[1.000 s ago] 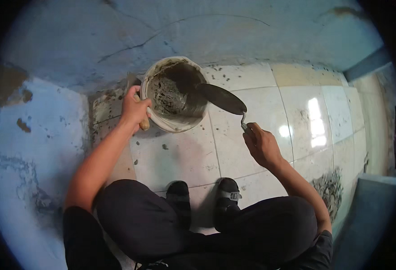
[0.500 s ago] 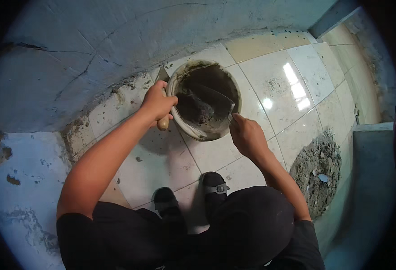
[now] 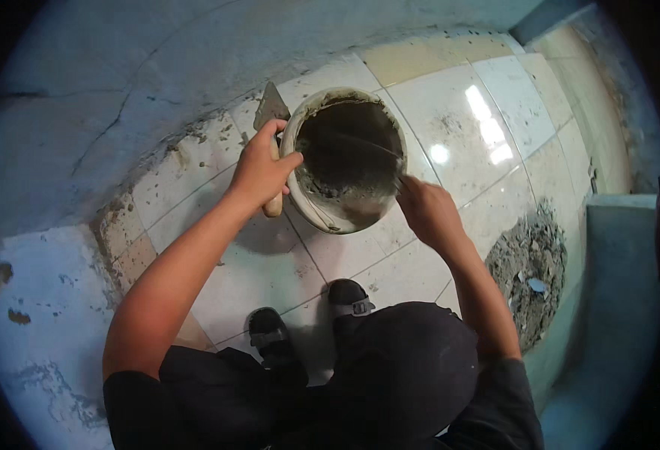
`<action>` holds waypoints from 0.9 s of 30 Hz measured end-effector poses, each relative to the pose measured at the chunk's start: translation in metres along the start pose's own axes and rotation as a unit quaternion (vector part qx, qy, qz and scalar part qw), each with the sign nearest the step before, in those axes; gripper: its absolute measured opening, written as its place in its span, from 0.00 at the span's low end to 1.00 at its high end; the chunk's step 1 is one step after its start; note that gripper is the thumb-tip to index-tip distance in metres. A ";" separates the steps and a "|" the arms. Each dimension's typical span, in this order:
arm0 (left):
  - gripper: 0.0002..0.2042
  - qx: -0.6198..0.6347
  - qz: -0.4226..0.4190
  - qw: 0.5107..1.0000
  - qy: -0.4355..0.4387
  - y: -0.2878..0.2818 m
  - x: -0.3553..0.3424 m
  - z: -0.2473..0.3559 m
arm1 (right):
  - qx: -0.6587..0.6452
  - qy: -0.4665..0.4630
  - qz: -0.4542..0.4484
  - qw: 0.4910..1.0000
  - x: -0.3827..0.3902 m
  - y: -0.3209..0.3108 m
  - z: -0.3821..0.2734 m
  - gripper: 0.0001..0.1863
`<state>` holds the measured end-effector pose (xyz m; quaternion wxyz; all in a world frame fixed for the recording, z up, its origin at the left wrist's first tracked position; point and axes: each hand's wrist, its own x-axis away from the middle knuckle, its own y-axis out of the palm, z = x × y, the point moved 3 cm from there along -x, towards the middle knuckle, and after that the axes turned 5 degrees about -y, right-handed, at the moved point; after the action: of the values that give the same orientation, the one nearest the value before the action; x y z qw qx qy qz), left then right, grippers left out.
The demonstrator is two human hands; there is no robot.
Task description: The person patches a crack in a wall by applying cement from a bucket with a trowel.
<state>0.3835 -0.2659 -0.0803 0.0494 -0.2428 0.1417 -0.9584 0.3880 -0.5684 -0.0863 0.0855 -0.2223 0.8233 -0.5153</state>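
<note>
Bucket (image 3: 345,161) of wet grey mortar sits tilted on the tiled floor (image 3: 465,120) by the wall. Left hand (image 3: 261,169) has a closed grip on its rim. Right hand (image 3: 429,211) is closed around a trowel (image 3: 360,142) handle, blade down inside the bucket. Rubble pile (image 3: 528,266) off to the right.

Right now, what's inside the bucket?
Wet grey mortar coats the bucket walls and bottom. The right hand reaches in at the rim; whatever tool it holds is blurred. Mortar depth cannot be judged.
</note>
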 end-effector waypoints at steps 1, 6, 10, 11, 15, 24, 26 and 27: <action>0.28 0.011 -0.019 1.000 0.022 0.006 -0.001 0.008 | 0.006 -0.027 0.007 1.000 -0.012 0.013 0.011 0.13; 0.22 0.076 -0.046 0.996 0.012 0.022 -0.016 0.022 | -0.011 -0.090 -0.005 0.996 0.006 0.041 -0.006 0.14; 0.20 0.050 -0.029 0.998 0.006 0.029 -0.021 0.030 | 0.008 -0.081 -0.087 0.993 0.023 0.004 0.002 0.14; 0.20 0.048 -0.031 0.998 0.006 0.030 -0.021 0.030 | 0.008 -0.077 -0.109 0.991 0.025 -0.008 0.005 0.14; 0.22 0.042 -0.027 0.998 -0.026 0.026 -0.011 0.036 | 0.024 -0.080 -0.068 0.994 0.037 -0.068 0.003 0.16; 0.23 0.039 -0.052 0.998 -0.005 0.036 -0.006 0.035 | 0.087 -0.040 -0.117 0.988 -0.011 -0.008 0.011 0.15; 0.20 -0.012 -0.025 0.999 0.018 0.040 -0.003 0.039 | 0.059 -0.037 -0.095 0.993 -0.003 -0.013 0.008 0.13; 0.19 0.001 -0.017 1.000 0.020 0.040 -0.006 0.036 | 0.028 -0.034 -0.074 0.996 0.002 -0.017 0.004 0.11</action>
<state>0.4072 -0.3121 -0.0645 0.0303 -0.2255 0.1376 -0.9640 0.3926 -0.5783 -0.0728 0.0813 -0.2978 0.7863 -0.5352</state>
